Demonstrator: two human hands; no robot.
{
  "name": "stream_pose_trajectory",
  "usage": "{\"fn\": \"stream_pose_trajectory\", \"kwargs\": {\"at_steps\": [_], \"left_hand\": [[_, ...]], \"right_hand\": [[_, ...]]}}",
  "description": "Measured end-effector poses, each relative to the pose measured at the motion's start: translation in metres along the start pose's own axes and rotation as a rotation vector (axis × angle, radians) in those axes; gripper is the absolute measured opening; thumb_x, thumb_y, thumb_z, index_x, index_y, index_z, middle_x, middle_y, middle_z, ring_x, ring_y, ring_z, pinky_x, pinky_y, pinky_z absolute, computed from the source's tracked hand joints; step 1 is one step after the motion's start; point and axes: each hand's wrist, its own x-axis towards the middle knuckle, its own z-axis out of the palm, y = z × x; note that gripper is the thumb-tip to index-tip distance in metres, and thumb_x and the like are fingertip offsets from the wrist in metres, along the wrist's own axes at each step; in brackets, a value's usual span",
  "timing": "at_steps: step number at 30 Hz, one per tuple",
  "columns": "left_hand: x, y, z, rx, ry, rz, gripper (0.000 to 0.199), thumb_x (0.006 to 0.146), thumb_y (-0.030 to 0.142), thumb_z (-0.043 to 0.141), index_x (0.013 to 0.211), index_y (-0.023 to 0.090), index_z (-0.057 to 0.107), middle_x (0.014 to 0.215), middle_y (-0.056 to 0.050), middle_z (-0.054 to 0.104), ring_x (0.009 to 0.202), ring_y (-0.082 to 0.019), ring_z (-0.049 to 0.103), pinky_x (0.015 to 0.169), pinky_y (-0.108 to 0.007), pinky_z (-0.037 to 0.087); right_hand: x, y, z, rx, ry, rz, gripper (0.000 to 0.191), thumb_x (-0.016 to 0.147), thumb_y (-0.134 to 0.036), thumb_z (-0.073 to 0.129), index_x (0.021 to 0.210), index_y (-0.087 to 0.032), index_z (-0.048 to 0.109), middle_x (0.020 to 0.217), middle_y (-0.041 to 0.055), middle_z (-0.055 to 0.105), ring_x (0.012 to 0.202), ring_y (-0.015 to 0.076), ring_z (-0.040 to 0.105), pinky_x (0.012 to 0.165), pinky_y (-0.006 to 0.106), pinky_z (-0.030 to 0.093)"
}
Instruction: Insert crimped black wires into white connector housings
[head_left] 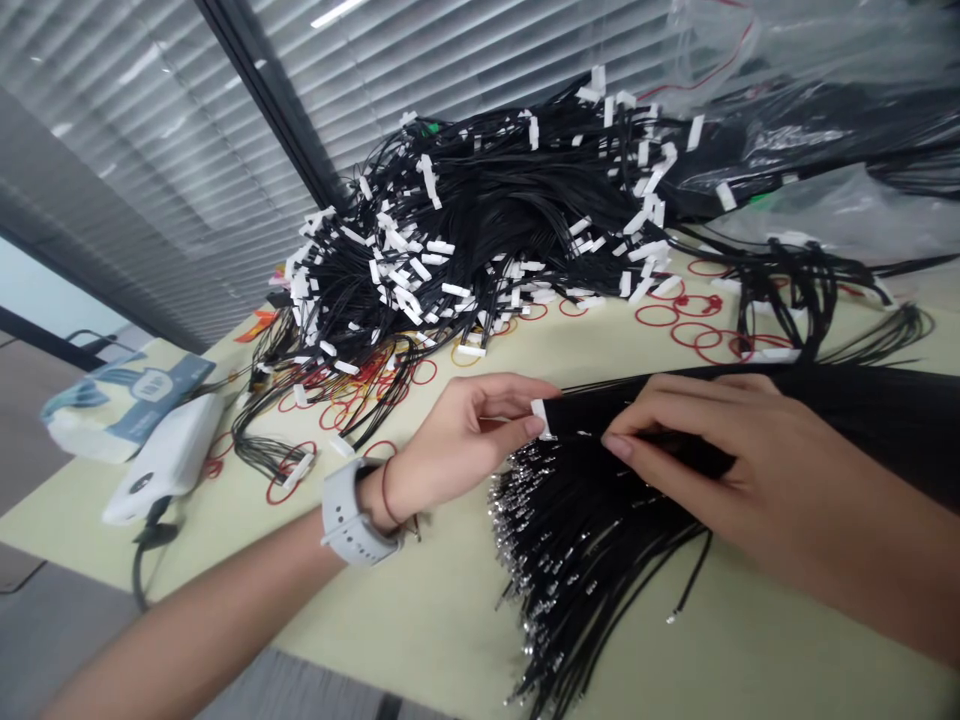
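Note:
My left hand (469,430) pinches a small white connector housing (545,420) between thumb and fingers, with black wires running out of it to the right. Close by on the right, my right hand (697,450) is closed, thumb and index fingertip pressed together at a thin black wire among the others. Beneath both hands a thick bundle of black wires (600,540) fans out on the table. Its loose ends carry small silver metal terminals (525,530). One wire end hangs apart from the bundle at the lower right.
A large heap of black wire harnesses (495,200) with white connectors lies at the back. Red rubber bands (697,325) are scattered on the table (427,620). At left sit a white device (165,460) with a plugged-in cable and a tissue pack (127,395). Plastic bags (840,110) lie back right.

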Motion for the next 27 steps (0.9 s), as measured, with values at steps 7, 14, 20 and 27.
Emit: {"fn": "stream_pose_trajectory", "kwargs": {"at_steps": [7, 14, 20, 27], "left_hand": [[-0.0006, 0.0015, 0.0005, -0.017, 0.000, -0.006, 0.027, 0.076, 0.015, 0.063, 0.103, 0.010, 0.064, 0.074, 0.000, 0.065, 0.062, 0.003, 0.053, 0.056, -0.003, 0.042], [-0.0003, 0.0024, 0.0011, -0.046, -0.005, -0.017, 0.026, 0.076, 0.015, 0.064, 0.101, 0.010, 0.064, 0.074, 0.000, 0.065, 0.062, 0.003, 0.054, 0.059, -0.004, 0.044], [-0.0007, 0.0015, 0.0011, -0.063, -0.016, -0.008, 0.026, 0.075, 0.015, 0.064, 0.101, 0.011, 0.064, 0.069, 0.002, 0.063, 0.059, 0.003, 0.052, 0.054, -0.004, 0.041], [-0.0011, 0.0009, 0.0022, -0.081, -0.009, -0.026, 0.025, 0.075, 0.015, 0.065, 0.099, 0.011, 0.065, 0.069, 0.001, 0.064, 0.060, 0.002, 0.053, 0.055, -0.004, 0.042]], "right_hand": [[-0.0035, 0.0089, 0.0037, 0.036, 0.015, 0.060, 0.017, 0.086, -0.028, 0.050, 0.078, -0.026, 0.065, 0.073, -0.0089, 0.066, 0.056, 0.0061, 0.056, 0.062, 0.029, 0.034], [-0.0026, 0.0041, -0.0005, 0.140, -0.068, 0.170, 0.020, 0.085, -0.033, 0.050, 0.075, -0.025, 0.066, 0.072, -0.0065, 0.064, 0.057, 0.0036, 0.056, 0.054, 0.024, 0.034], [0.0002, 0.0025, 0.0002, 0.139, -0.072, 0.151, 0.023, 0.085, -0.033, 0.049, 0.072, -0.022, 0.065, 0.065, -0.0049, 0.061, 0.048, 0.0016, 0.048, 0.050, 0.023, 0.029], [0.0054, 0.0020, -0.0023, 0.154, -0.096, 0.145, 0.020, 0.082, -0.028, 0.052, 0.070, -0.021, 0.066, 0.061, -0.0046, 0.061, 0.044, 0.0017, 0.045, 0.052, 0.024, 0.028]]}}
